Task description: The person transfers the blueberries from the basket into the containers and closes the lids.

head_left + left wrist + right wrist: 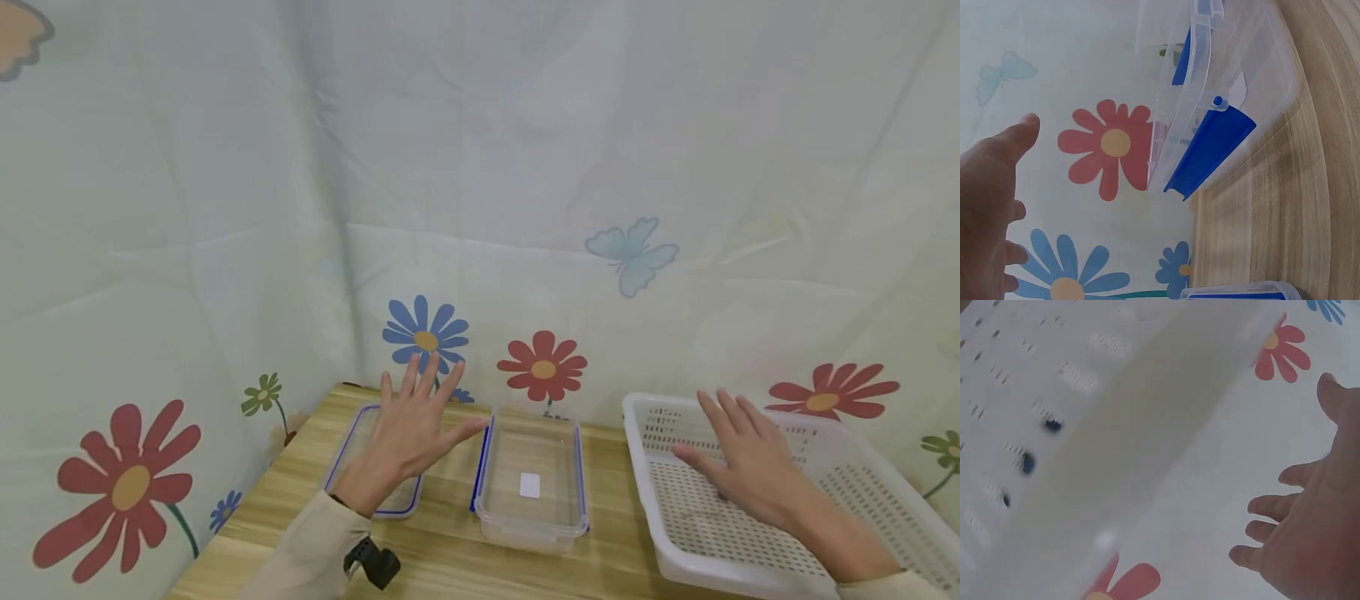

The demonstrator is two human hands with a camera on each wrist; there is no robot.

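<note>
My left hand (412, 433) is held with fingers spread and straight above a clear lid with a blue seal (411, 510), hiding its middle. In the left wrist view, the hand (988, 200) holds nothing. Between my hands stands a clear plastic box (529, 533) without a lid on it, a white label (529, 485) showing inside and a blue side clip (1213, 150) hanging outward. Over the white perforated basket (651, 508) at the right, my right hand (757, 475) has its fingers extended and nothing in its grasp. The right wrist view shows that hand (1310, 519) apart from the basket wall.
All three items stand on a wood-grain table (450, 567). Behind it hangs a pale curtain (480, 167) printed with flowers and butterflies. A black wrist camera (372, 563) is strapped at my left sleeve. Small dark spots show at the basket's holes in the right wrist view.
</note>
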